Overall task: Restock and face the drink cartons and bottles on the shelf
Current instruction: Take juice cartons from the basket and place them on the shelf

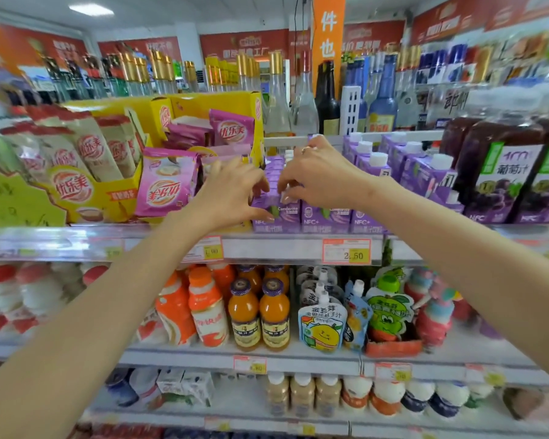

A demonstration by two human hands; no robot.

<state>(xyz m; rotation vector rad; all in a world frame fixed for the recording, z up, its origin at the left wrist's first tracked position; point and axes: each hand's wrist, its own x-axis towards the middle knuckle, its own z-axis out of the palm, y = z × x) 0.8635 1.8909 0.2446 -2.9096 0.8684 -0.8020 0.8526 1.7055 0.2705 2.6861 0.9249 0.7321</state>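
Observation:
Small purple NFC+ juice cartons (325, 217) stand in rows at the front of the upper shelf (286, 247). My left hand (232, 193) curls round the leftmost front carton (282, 217), thumb at its lower left face, fingers on its top. My right hand (317, 174) reaches over the same row, its fingertips pinching the carton's top edge. Taller purple cartons with white caps (425, 172) stand to the right. Dark grape juice bottles (501, 175) fill the far right.
Yellow display boxes of milk-tea sachets (114, 166) sit to the left, pink packets (164, 182) touching my left hand. Glass bottles (279, 99) stand behind. The lower shelf holds orange juice bottles (259, 315) and spouted pouches (322, 324). Price tags (346, 251) line the rail.

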